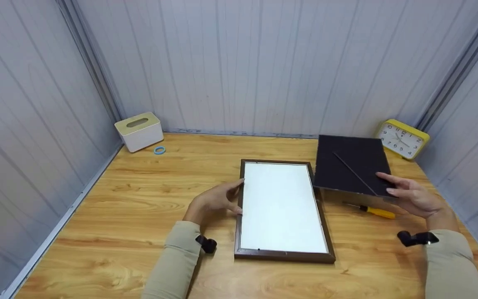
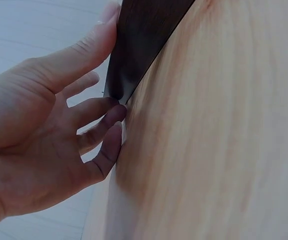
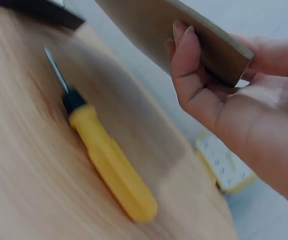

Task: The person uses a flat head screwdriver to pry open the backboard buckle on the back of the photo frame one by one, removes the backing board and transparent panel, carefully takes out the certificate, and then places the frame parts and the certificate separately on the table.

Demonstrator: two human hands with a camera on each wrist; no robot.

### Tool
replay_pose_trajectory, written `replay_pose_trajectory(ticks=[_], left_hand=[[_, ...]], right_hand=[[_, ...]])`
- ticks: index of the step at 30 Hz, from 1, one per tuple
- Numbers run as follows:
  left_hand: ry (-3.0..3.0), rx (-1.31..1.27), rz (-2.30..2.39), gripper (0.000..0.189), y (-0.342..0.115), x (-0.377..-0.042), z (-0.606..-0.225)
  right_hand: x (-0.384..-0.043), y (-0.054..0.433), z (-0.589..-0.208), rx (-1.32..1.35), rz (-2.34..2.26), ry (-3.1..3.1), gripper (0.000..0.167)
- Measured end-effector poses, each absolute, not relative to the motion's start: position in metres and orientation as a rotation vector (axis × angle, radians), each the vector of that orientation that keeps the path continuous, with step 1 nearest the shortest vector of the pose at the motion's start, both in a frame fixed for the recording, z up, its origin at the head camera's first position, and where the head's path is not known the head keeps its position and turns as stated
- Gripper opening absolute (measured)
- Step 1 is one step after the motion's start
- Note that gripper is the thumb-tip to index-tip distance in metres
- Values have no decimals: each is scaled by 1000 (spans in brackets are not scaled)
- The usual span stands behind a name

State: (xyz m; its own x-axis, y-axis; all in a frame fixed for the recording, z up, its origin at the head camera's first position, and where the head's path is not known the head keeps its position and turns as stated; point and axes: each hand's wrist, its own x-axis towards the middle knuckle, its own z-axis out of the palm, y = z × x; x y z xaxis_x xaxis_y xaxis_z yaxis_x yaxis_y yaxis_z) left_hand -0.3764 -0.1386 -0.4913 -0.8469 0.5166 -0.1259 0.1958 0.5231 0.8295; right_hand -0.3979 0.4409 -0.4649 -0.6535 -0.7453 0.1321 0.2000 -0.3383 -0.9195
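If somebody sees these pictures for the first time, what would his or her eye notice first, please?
Probably the bright white panel inside its dark brown frame, flat on the wooden table, with the left hand touching its left side. Next, to the right, the black board, held raised by the right hand. The yellow-handled screwdriver on the table near that hand also stands out.

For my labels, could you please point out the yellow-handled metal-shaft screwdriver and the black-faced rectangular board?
Yellow-handled metal-shaft screwdriver [image 3: 96, 137], right wrist view: yellow handle.
Black-faced rectangular board [image 1: 357, 163], head view: black face.
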Motion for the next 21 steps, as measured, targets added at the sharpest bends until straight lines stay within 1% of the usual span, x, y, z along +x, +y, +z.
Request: replay_pose_trajectory(ticks=[7, 9, 11, 13, 15, 16, 19, 21], left_hand=[[2405, 576, 1272, 109, -138, -377, -493], [2413, 582, 1263, 108, -139, -376, -494], [2410, 587, 1263, 107, -138, -375, -497], [2410, 595, 1256, 107, -137, -374, -499], [2409, 591, 1255, 107, -137, -374, -499], [2414, 593, 1250, 107, -137, -375, -499], [2430, 591, 1232, 109, -138, -377, -497], [2434, 588, 1234, 109, -138, -378, -496]], right_hand=[[-409, 461, -478, -614, -1998, 1510, 53], [-410, 464, -478, -507, -1977, 1589, 53], [-409, 466, -479, -344, -1941, 1706, 51], [-409, 467, -476, -192, -1825, 1881, 50], [-413, 464, -470, -62, -1656, 2054, 57], [-415, 462, -467, -24, -1556, 2134, 64], [-420, 454, -459, 7, -1269, 2321, 87], [-422, 449, -458, -2, -1134, 2416, 93]])
